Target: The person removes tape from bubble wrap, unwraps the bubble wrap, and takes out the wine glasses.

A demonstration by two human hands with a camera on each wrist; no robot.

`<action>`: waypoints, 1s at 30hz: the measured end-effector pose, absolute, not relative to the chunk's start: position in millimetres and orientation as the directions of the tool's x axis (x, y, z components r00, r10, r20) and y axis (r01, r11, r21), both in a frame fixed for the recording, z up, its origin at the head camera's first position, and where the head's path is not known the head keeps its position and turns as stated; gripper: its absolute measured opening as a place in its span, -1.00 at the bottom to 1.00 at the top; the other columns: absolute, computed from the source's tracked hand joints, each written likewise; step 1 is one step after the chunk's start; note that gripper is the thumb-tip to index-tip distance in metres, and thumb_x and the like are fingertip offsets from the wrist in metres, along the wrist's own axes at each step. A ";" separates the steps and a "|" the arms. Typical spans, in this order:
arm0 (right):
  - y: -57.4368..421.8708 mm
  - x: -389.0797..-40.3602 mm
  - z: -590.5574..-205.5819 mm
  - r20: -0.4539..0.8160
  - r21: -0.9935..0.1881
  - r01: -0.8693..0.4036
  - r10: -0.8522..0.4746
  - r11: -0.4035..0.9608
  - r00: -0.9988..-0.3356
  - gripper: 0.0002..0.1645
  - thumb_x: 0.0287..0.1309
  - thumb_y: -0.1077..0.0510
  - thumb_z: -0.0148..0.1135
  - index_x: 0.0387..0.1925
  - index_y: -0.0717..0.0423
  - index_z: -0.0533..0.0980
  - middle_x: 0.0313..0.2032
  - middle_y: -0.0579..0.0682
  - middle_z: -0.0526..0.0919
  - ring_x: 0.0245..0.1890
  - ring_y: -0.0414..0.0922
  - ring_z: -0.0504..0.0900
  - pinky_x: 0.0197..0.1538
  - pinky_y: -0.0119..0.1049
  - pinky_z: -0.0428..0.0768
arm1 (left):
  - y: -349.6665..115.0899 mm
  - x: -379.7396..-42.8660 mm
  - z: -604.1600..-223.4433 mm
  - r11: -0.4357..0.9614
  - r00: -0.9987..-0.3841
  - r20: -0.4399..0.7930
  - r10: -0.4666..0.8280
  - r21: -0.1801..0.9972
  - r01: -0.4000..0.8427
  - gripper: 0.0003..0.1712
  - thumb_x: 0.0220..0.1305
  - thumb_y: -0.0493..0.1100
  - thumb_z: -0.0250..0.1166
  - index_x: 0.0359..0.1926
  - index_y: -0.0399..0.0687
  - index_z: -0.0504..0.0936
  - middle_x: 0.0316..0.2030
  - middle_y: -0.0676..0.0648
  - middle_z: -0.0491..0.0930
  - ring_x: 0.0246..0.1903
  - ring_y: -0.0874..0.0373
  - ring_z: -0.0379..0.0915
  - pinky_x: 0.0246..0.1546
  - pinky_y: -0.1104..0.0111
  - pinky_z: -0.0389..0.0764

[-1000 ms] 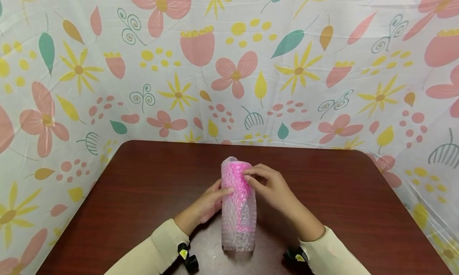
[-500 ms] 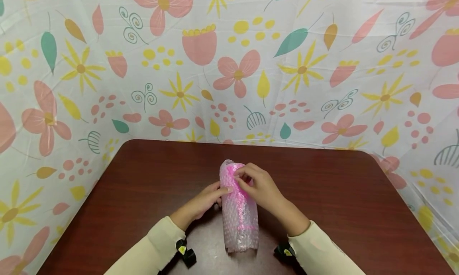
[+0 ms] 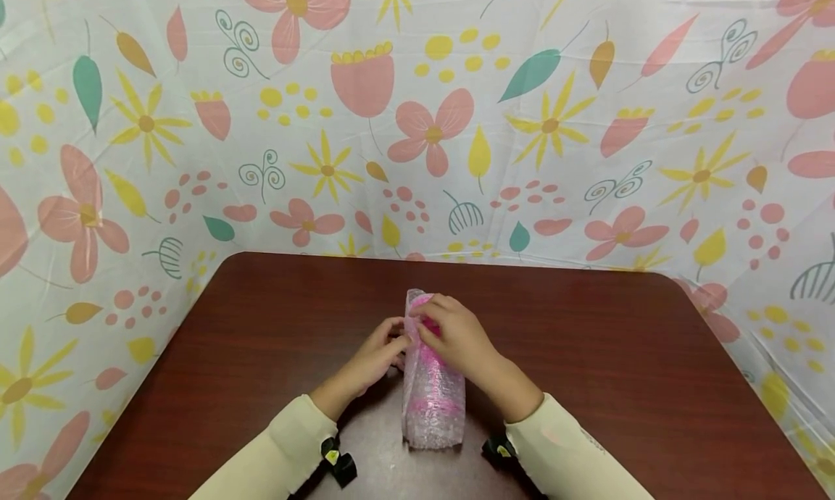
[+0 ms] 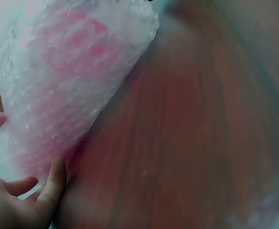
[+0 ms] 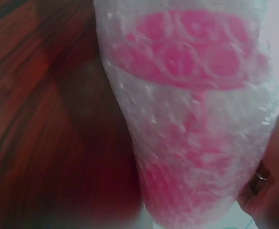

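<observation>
A pink item in bubble wrap (image 3: 435, 406) stands upright at the middle of the table, taller than it is wide. Through the wrap, a pink oval disc (image 5: 187, 50) and a thin stem below it show in the right wrist view; its exact kind is blurred by the bubbles. My left hand (image 3: 373, 355) holds the wrap's left edge, thumb in front and fingers partly hidden behind. Curled over the upper front, my right hand (image 3: 459, 338) pinches the wrap near its top left. In the left wrist view, fingertips (image 4: 57, 174) press against the lower wrap (image 4: 82, 90).
The dark red-brown table (image 3: 293, 297) has rounded far corners. A white cloth (image 3: 417, 217) with flowers and leaves hangs behind it and along both sides. Black wrist straps (image 3: 338, 462) sit at both cream sleeves (image 3: 270, 449).
My right hand has moved left across the wrapped item, toward my left hand. The item has turned slightly, and the wrap at its left edge now stands up as a flap.
</observation>
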State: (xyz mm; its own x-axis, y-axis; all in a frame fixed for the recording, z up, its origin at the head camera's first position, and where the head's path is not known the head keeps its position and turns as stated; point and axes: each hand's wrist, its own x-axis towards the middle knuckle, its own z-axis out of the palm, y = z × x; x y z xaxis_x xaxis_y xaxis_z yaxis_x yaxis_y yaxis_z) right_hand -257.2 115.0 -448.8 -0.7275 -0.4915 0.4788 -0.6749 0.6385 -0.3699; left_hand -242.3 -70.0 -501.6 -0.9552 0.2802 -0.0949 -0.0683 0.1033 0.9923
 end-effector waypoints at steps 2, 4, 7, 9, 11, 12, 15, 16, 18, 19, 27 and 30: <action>108.5 -257.6 -448.7 0.469 -0.350 -0.672 -0.499 0.652 -0.728 -0.81 0.20 0.17 0.41 -0.13 0.01 0.66 -0.19 -0.12 0.67 -0.09 -0.13 0.60 -0.02 -0.20 0.63 | -72.6 -242.4 -501.3 0.089 -0.971 -0.075 0.226 0.994 -0.056 -0.42 0.39 -0.14 0.13 0.36 -0.23 0.32 0.18 -0.34 0.42 -0.33 0.16 0.54 -0.28 0.35 0.61; 102.1 -258.1 -447.9 0.460 -0.328 -0.675 -0.512 0.661 -0.726 -0.82 0.21 0.15 0.40 -0.14 0.01 0.64 -0.16 -0.12 0.69 -0.02 -0.10 0.63 0.08 -0.17 0.63 | -75.0 -242.7 -502.0 0.068 -0.986 -0.033 0.166 0.997 -0.022 -0.46 0.42 -0.16 0.13 0.35 -0.20 0.35 0.17 -0.33 0.45 -0.28 0.20 0.53 -0.26 0.37 0.60; 92.9 -259.2 -447.1 0.454 -0.273 -0.688 -0.540 0.673 -0.709 -0.81 0.19 0.13 0.43 -0.15 0.00 0.66 -0.13 -0.11 0.71 0.03 -0.09 0.66 0.16 -0.14 0.61 | -79.7 -243.6 -503.3 0.035 -0.995 0.055 0.081 0.998 0.058 -0.52 0.44 -0.21 0.14 0.33 -0.17 0.39 0.16 -0.31 0.50 -0.18 0.23 0.52 -0.22 0.40 0.60; 87.1 -260.4 -447.2 0.448 -0.229 -0.703 -0.568 0.674 -0.691 -0.78 0.16 0.13 0.45 -0.13 -0.01 0.69 -0.11 -0.10 0.72 0.05 -0.08 0.66 0.19 -0.15 0.60 | -82.9 -244.4 -504.5 0.017 -0.995 0.094 0.038 0.995 0.095 -0.54 0.43 -0.27 0.14 0.31 -0.18 0.42 0.15 -0.30 0.51 -0.13 0.26 0.53 -0.19 0.43 0.59; 81.3 -261.2 -447.7 0.443 -0.180 -0.712 -0.591 0.678 -0.674 -0.75 0.14 0.14 0.46 -0.12 -0.01 0.70 -0.11 -0.09 0.73 0.04 -0.08 0.66 0.20 -0.17 0.60 | -86.2 -245.3 -505.9 -0.013 -0.994 0.111 0.008 0.994 0.111 -0.55 0.39 -0.35 0.13 0.28 -0.21 0.46 0.13 -0.31 0.52 -0.14 0.27 0.55 -0.19 0.45 0.59; 78.6 -261.4 -447.8 0.440 -0.157 -0.716 -0.601 0.680 -0.667 -0.74 0.12 0.15 0.46 -0.11 -0.01 0.71 -0.11 -0.08 0.74 0.03 -0.08 0.67 0.19 -0.17 0.60 | -87.7 -245.5 -506.6 -0.027 -0.993 0.116 -0.002 0.993 0.116 -0.55 0.38 -0.39 0.12 0.27 -0.23 0.46 0.12 -0.32 0.52 -0.14 0.28 0.55 -0.19 0.46 0.60; 70.3 -260.7 -448.2 0.437 -0.076 -0.719 -0.625 0.690 -0.646 -0.76 0.11 0.18 0.44 -0.14 0.00 0.72 -0.15 -0.08 0.76 -0.03 -0.10 0.68 0.13 -0.20 0.61 | -92.1 -245.5 -507.2 -0.048 -0.992 0.127 -0.024 0.991 0.128 -0.56 0.35 -0.46 0.09 0.24 -0.31 0.46 0.11 -0.34 0.50 -0.13 0.28 0.55 -0.20 0.47 0.61; 67.3 -260.3 -448.1 0.436 -0.050 -0.718 -0.632 0.694 -0.640 -0.78 0.11 0.18 0.43 -0.15 0.01 0.72 -0.16 -0.08 0.77 -0.05 -0.10 0.69 0.12 -0.21 0.61 | -93.8 -245.3 -507.4 -0.040 -0.991 0.131 -0.034 0.990 0.132 -0.56 0.34 -0.46 0.09 0.23 -0.32 0.46 0.11 -0.33 0.49 -0.11 0.27 0.54 -0.20 0.48 0.61; 61.7 -259.6 -448.1 0.434 -0.002 -0.716 -0.644 0.699 -0.630 -0.81 0.13 0.19 0.41 -0.18 0.03 0.73 -0.19 -0.08 0.78 -0.09 -0.11 0.70 0.09 -0.23 0.61 | -96.9 -244.9 -507.2 -0.011 -0.988 0.141 -0.058 0.990 0.142 -0.58 0.32 -0.46 0.13 0.20 -0.33 0.48 0.11 -0.32 0.47 -0.08 0.22 0.52 -0.20 0.49 0.62; 58.9 -259.3 -448.4 0.431 0.020 -0.711 -0.648 0.703 -0.628 -0.83 0.15 0.18 0.40 -0.19 0.03 0.73 -0.19 -0.08 0.78 -0.10 -0.11 0.70 0.08 -0.23 0.61 | -98.2 -244.4 -506.6 0.006 -0.987 0.145 -0.071 0.989 0.145 -0.59 0.32 -0.45 0.15 0.18 -0.32 0.50 0.10 -0.30 0.45 -0.08 0.18 0.52 -0.22 0.50 0.61; 40.2 -257.7 -450.6 0.372 0.162 -0.671 -0.675 0.724 -0.638 -0.80 0.10 0.07 0.46 -0.21 -0.03 0.70 -0.32 -0.12 0.75 -0.28 -0.13 0.62 -0.18 -0.25 0.58 | -103.1 -235.5 -502.8 0.118 -0.973 0.218 -0.080 0.971 0.208 -0.56 0.24 -0.48 0.23 0.15 -0.25 0.54 0.10 -0.22 0.48 0.00 -0.02 0.54 -0.10 0.53 0.55; 35.5 -256.9 -450.2 0.343 0.195 -0.660 -0.681 0.725 -0.647 -0.80 0.08 0.06 0.48 -0.24 -0.02 0.70 -0.31 -0.12 0.75 -0.26 -0.13 0.62 -0.18 -0.26 0.53 | -104.5 -235.4 -504.7 0.116 -0.973 0.226 -0.056 0.969 0.218 -0.54 0.22 -0.51 0.19 0.15 -0.26 0.53 0.08 -0.26 0.55 -0.04 0.07 0.55 -0.12 0.52 0.56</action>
